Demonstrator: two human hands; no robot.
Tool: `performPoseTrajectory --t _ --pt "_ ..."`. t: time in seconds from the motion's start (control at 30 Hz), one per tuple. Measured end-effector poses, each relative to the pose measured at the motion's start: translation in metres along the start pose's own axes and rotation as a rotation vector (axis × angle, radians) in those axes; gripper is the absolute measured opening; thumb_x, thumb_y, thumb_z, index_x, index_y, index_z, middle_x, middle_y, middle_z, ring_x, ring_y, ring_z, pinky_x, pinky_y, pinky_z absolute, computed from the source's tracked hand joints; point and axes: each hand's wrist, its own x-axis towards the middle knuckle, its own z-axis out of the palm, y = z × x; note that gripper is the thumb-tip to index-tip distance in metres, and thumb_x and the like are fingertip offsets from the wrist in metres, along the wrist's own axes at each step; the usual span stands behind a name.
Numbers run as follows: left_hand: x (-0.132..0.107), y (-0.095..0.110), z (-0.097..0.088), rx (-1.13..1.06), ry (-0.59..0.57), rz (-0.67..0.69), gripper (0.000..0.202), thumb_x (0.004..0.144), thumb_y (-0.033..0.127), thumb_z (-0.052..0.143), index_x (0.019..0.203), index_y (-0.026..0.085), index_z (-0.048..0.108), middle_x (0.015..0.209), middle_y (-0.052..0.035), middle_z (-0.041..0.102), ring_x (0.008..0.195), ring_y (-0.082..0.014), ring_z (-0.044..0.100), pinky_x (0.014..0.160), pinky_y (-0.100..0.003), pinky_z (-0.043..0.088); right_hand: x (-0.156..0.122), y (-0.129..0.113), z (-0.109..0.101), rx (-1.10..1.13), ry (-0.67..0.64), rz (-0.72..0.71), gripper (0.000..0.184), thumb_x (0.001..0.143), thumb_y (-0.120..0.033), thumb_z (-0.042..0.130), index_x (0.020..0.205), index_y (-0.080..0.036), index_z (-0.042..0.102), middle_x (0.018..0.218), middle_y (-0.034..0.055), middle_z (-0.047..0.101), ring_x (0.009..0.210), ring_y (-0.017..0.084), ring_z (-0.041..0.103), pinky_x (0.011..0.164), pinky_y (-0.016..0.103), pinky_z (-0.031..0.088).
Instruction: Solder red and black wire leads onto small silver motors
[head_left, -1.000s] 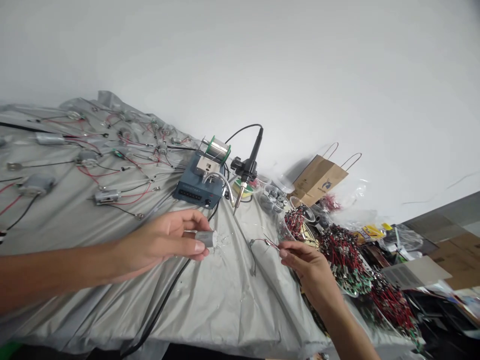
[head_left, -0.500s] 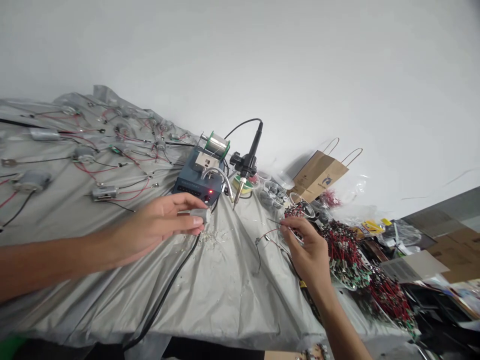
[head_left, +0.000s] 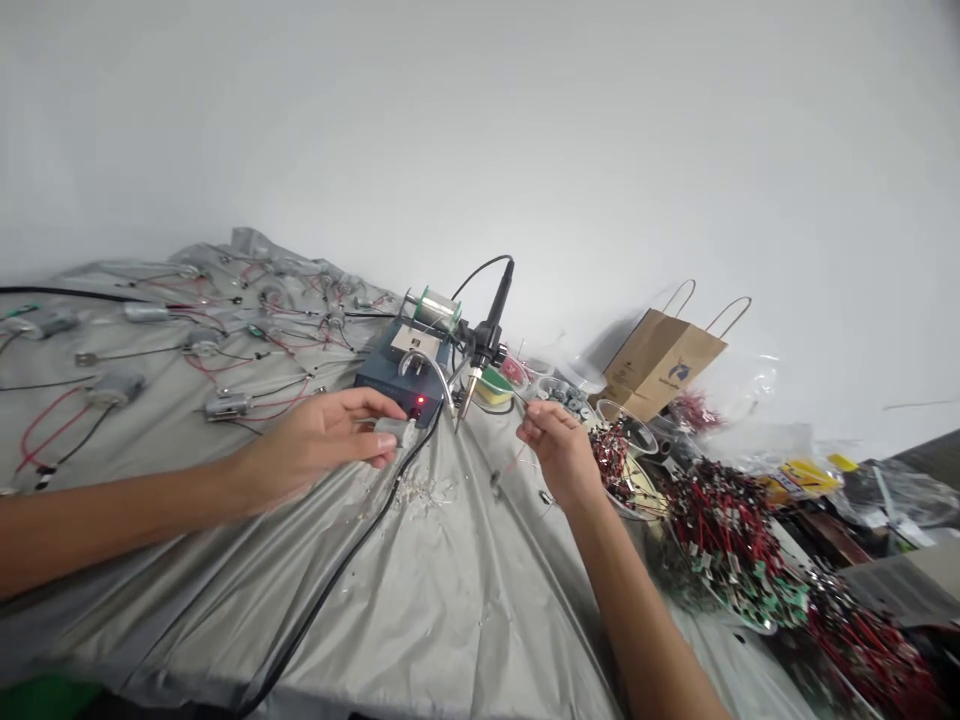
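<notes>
From my remote seat, I judged the soldering iron (head_left: 487, 335) to be the main hazard. It stood in its holder, with its bare tip (head_left: 466, 395) angled down at about 2 o'clock from the small silver DC motor (head_left: 394, 432). The red lamp (head_left: 420, 402) on the blue soldering station (head_left: 390, 375) was lit, so I treated the iron as hot. A careless shift of the left hand (head_left: 315, 440) toward that tip could have burned the skin, and a knock to the holder could have dropped the iron onto the grey plastic sheet (head_left: 480, 620) and melted it. The black cord (head_left: 337, 570) lay just beside the left hand and could have snagged a wrist.

The motor sat at about 9 o'clock from the frame's centre, held in the air above the sheet. Its metal can looked dull silver and was partly hidden. The left fingers (head_left: 358, 405) were curled closed around it. At about 3 o'clock from the motor, the right hand (head_left: 559, 450) was raised, with its right fingertips (head_left: 525, 428) nearly shut on what looked like a thin wire lead (head_left: 516, 462), though the grip was too small to read with certainty.
</notes>
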Motion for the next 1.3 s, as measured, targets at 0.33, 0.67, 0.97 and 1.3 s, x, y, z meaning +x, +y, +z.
performPoseTrajectory --t 0.33,0.67,0.97,1.3 --pt "0.000 0.002 0.006 0.180 -0.103 -0.120 0.032 0.085 0.034 0.088 0.112 0.020 0.076 0.094 -0.0009 0.074 0.089 -0.0175 0.065 0.081 -0.028 0.051 -0.035 0.006 0.014 -0.092 -0.151 -0.086 0.016 0.082 -0.036 0.088 0.082 -0.023 0.080 0.079 0.0008 0.073 0.078 0.017 0.066 0.079 0.032 0.051" --pt "0.009 -0.020 0.008 0.094 -0.143 -0.127 0.033 0.087 0.034 0.088 0.115 0.021 0.076 0.104 -0.0041 0.078 0.098 -0.0213 0.070 0.088 -0.033 0.055 -0.063 0.004 0.030 -0.288 -0.202 -0.217 0.011 0.095 -0.034 0.076 0.097 -0.024 0.079 0.083 0.0020 0.074 0.076 0.018 0.066 0.073 0.032 0.052" --pt "0.011 -0.016 0.009 -0.141 0.021 -0.272 0.028 0.087 0.038 0.092 0.108 0.022 0.083 0.100 0.0020 0.074 0.092 -0.0131 0.074 0.091 -0.023 0.061 -0.069 0.007 0.040 -0.312 -0.132 -0.263 0.006 0.092 -0.028 0.077 0.094 -0.024 0.080 0.077 0.0006 0.074 0.070 0.015 0.068 0.067 0.027 0.056" --pt "0.013 -0.020 0.007 -0.059 -0.037 -0.198 0.032 0.089 0.038 0.090 0.115 0.023 0.080 0.088 0.0033 0.077 0.081 -0.0121 0.074 0.081 -0.022 0.059 -0.073 0.007 0.043 -0.375 -0.048 -0.349 0.004 0.094 -0.026 0.076 0.095 -0.025 0.080 0.080 0.0014 0.077 0.070 0.016 0.071 0.067 0.028 0.059"
